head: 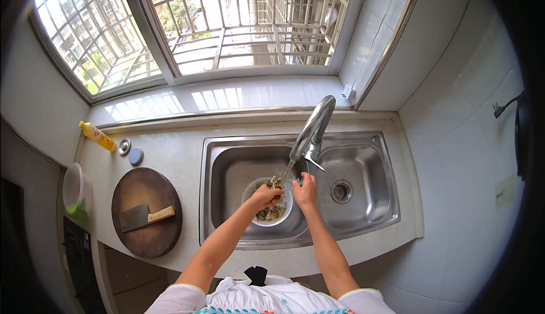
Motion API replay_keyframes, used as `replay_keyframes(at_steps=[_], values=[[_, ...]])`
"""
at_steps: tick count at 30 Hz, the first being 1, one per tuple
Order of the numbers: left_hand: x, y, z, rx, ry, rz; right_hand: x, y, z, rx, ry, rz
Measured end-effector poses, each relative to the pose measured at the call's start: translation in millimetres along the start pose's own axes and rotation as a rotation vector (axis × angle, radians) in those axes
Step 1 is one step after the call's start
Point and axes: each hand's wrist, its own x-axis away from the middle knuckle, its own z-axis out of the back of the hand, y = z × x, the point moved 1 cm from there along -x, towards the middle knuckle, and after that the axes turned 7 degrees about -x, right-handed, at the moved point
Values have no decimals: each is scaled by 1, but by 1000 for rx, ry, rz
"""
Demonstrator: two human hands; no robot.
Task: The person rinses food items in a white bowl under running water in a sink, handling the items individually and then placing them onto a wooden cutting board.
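Note:
A white bowl [248, 189] stands in the left basin of the stainless steel sink [232, 161]. In it lie wet, brownish-grey food pieces [271, 214], possibly mushrooms or shellfish. My left hand [266, 196] is over the bowl with its fingers curled down at the food; whether it grips a piece is hidden. Water runs from the chrome faucet [313, 129] and splashes by the bowl's far right edge. Just right of the bowl, my right hand [306, 191] is raised beside the stream, thumb and fingers apart, holding nothing that I can see.
A cleaver [147, 217] lies on a round wooden chopping board [147, 186] at the left. Behind it are a yellow bottle [98, 136], a sink strainer [124, 146] and a round lid [136, 156]. A plastic container [76, 186] stands at far left. The right basin [362, 178] has a drain.

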Motion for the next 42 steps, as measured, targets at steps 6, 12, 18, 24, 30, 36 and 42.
replay_keyframes(at_steps=[6,12,18,24,30,36,42], values=[[-41,-24,-2,428,-236,204,-41,-14,64,353,36,95],[-46,-29,-3,500,-230,275,-60,15,73,346,-184,65],[-47,-28,-5,522,-256,279,-70,23,78,372,-224,128],[-56,-22,-6,569,-296,311,-70,25,75,334,-165,117],[-60,-11,-11,592,-355,304,-67,19,86,361,-76,129],[-48,4,-11,585,-391,240,-28,-14,55,-109,-139,-105],[-17,18,-20,544,-537,70,-29,6,-11,-1420,-735,-664]])
